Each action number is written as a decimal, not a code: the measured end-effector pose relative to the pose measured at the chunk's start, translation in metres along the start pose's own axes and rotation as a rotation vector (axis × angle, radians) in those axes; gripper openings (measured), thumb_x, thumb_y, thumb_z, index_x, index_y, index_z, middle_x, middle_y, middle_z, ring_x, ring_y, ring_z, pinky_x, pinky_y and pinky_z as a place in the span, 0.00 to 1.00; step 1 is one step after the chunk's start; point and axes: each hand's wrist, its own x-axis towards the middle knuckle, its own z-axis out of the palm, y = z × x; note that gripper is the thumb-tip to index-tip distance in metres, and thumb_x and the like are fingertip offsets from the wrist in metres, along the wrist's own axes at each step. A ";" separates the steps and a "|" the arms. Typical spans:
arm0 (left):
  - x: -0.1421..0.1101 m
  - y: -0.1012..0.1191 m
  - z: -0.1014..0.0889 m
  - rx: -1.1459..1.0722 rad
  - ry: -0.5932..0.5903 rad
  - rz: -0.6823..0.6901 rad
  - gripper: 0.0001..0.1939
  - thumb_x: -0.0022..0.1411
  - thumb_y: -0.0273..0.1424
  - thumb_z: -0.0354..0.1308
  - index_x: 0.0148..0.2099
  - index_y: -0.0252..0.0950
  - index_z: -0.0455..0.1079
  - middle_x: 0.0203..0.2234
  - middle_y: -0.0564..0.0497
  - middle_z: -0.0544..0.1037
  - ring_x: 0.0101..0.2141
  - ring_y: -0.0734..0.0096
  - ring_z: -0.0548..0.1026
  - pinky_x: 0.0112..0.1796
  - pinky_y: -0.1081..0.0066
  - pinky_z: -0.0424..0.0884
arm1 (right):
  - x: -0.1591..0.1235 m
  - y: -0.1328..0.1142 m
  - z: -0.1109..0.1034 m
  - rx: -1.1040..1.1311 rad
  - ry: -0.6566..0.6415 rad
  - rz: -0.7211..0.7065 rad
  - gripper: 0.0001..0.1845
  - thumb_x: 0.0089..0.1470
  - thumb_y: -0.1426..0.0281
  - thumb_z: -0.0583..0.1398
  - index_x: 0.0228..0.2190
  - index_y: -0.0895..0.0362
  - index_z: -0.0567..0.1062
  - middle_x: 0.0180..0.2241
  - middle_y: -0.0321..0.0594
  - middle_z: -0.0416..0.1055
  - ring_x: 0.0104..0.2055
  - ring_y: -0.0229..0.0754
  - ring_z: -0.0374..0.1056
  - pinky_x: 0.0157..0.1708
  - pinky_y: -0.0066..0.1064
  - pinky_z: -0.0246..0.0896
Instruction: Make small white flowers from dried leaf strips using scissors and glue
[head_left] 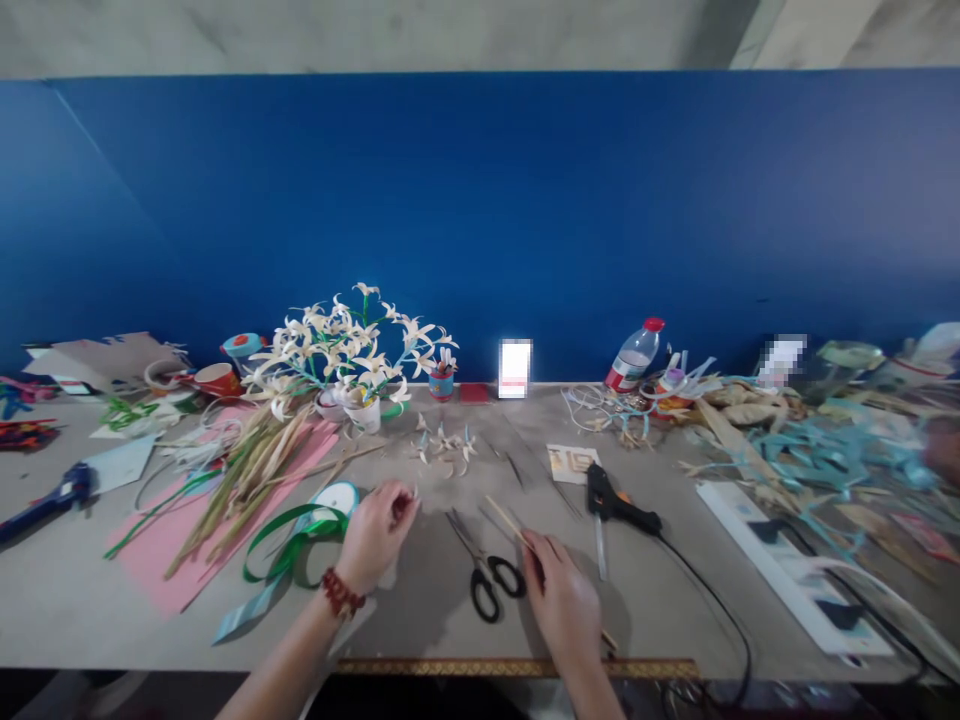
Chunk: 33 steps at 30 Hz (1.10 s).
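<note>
My right hand [561,595] is closed round a thin wooden stick [502,514], whose front end points up and left over the table. My left hand [379,535], with a red bead bracelet [343,594] at the wrist, has its fingers curled in a pinch; whatever may be between the fingertips is too small to make out. Black-handled scissors [486,575] lie between the two hands, close to the right fingers. Beside my left hand is a loop of green ribbon [300,540] with a ribbon roll [334,497]. Several small cream petal pieces [446,448] lie farther back.
White flowers [352,345] stand in cups at the back. Long dried stalks [247,480] rest on pink paper [150,560] at left. To the right are a black glue gun [622,505] with its cord, a power strip [787,570], a bottle [636,355] and blue strips [825,450].
</note>
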 end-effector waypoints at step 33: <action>-0.050 -0.103 -0.092 0.175 0.136 -0.123 0.11 0.65 0.31 0.54 0.49 0.40 0.71 0.45 0.45 0.75 0.48 0.57 0.73 0.49 0.57 0.70 | 0.004 -0.017 0.019 0.113 -0.102 -0.213 0.19 0.64 0.57 0.51 0.37 0.55 0.76 0.39 0.46 0.76 0.42 0.50 0.71 0.44 0.41 0.64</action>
